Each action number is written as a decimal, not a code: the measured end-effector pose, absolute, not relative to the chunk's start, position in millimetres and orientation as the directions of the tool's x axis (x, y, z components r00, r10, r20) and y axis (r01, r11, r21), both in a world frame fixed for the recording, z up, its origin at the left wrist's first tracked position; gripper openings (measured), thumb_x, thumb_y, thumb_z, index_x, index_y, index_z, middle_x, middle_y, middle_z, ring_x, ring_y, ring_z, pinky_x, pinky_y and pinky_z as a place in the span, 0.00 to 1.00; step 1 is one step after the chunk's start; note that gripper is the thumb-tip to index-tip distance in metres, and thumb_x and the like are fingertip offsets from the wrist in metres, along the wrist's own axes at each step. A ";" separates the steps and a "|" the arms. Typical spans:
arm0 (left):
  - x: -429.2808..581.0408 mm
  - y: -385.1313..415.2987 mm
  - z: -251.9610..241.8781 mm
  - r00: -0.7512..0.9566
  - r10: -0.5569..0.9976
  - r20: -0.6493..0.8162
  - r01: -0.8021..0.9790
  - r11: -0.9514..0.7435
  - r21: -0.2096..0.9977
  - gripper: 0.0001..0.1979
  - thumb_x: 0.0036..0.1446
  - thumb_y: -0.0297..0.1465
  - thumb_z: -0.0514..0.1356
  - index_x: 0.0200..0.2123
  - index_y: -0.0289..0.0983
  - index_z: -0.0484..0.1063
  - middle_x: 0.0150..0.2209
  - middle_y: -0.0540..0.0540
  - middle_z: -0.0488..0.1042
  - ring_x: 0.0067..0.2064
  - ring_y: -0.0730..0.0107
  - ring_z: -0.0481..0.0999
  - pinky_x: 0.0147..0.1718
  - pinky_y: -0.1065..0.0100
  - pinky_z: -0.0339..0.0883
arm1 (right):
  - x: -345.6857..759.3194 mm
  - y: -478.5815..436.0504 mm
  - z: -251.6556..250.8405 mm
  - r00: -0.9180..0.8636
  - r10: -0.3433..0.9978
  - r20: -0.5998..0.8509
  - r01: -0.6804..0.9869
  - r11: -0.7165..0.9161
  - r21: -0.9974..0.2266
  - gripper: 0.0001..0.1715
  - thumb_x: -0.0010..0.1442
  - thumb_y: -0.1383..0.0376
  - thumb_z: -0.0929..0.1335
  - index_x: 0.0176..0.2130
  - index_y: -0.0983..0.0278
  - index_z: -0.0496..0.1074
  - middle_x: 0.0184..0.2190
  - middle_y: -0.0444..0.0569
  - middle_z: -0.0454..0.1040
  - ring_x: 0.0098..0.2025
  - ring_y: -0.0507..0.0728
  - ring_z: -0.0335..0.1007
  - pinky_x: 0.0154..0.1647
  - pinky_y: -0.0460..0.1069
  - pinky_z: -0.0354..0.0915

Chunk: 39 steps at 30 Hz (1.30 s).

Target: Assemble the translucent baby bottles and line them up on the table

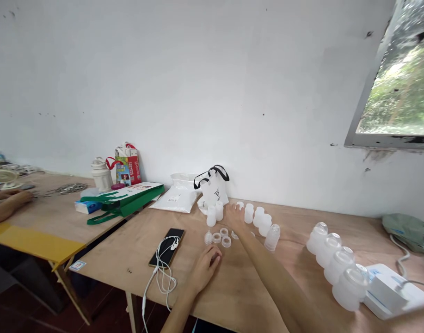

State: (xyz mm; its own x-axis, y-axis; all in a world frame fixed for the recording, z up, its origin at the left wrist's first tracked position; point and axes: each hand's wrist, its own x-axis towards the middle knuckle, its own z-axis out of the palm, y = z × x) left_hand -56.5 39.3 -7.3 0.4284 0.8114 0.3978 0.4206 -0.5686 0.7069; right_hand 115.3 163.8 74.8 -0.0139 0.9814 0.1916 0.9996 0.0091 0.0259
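My right hand point(235, 218) reaches across the plywood table point(253, 296), its fingers spread among frosted plastic bottles point(258, 216) and holding nothing I can see. Small translucent plastic rings point(221, 238) lie just beyond my left hand point(205, 268). That hand rests palm down with its fingers curled, and whatever lies under them is hidden. A black smartphone point(166, 247) sits to its left, with white earphones point(164, 270) lying across it. Larger frosted bottles point(336, 263) stand in a row at the right.
A co-worker's hand point(19, 199) works at an adjoining table by a pile of metal parts point(68, 188). A green paper bag point(123, 201), a white sack point(175, 199) and a white bag with black handles point(213, 187) line the wall. A white box point(392, 291) sits far right.
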 end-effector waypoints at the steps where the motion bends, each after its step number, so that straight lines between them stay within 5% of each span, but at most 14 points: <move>1: -56.6 38.8 -7.0 0.430 0.811 0.397 0.419 -0.569 0.707 0.10 0.70 0.33 0.51 0.40 0.40 0.71 0.46 0.42 0.75 0.49 0.59 0.75 0.53 0.60 0.67 | 116.0 164.0 74.8 -0.010 0.979 0.204 1.000 0.004 0.028 0.34 0.65 0.58 0.67 0.66 0.68 0.65 0.66 0.71 0.64 0.69 0.75 0.55 0.63 0.68 0.51; 6: -56.8 37.0 -5.4 0.431 0.813 0.391 0.421 -0.564 0.710 0.09 0.70 0.33 0.51 0.40 0.40 0.71 0.45 0.43 0.75 0.49 0.59 0.75 0.52 0.60 0.67 | 123.1 170.1 79.7 0.086 0.966 0.245 0.995 -0.093 0.020 0.36 0.67 0.59 0.64 0.69 0.70 0.61 0.71 0.73 0.55 0.73 0.77 0.45 0.65 0.72 0.44; 12: -56.8 37.9 -6.7 0.423 0.816 0.394 0.413 -0.561 0.718 0.09 0.69 0.31 0.52 0.40 0.39 0.71 0.45 0.43 0.75 0.48 0.60 0.75 0.52 0.61 0.67 | 143.6 171.1 81.7 0.167 0.969 0.180 0.985 -0.171 0.005 0.34 0.69 0.51 0.67 0.66 0.66 0.66 0.62 0.63 0.70 0.67 0.71 0.61 0.65 0.69 0.51; 39: -57.4 36.3 -6.3 0.417 0.819 0.394 0.413 -0.557 0.720 0.08 0.69 0.31 0.52 0.41 0.40 0.71 0.46 0.43 0.76 0.49 0.60 0.75 0.52 0.61 0.68 | 178.7 186.2 81.5 0.124 0.990 0.072 0.992 -0.123 -0.018 0.21 0.71 0.55 0.69 0.57 0.64 0.72 0.58 0.54 0.72 0.59 0.64 0.69 0.61 0.65 0.65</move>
State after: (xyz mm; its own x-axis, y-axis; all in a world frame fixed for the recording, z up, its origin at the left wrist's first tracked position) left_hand -57.4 36.3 -6.3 0.4168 0.8190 0.3943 0.4130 -0.5571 0.7205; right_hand 178.7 186.2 81.5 0.1241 0.9897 0.0716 0.9922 -0.1231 -0.0184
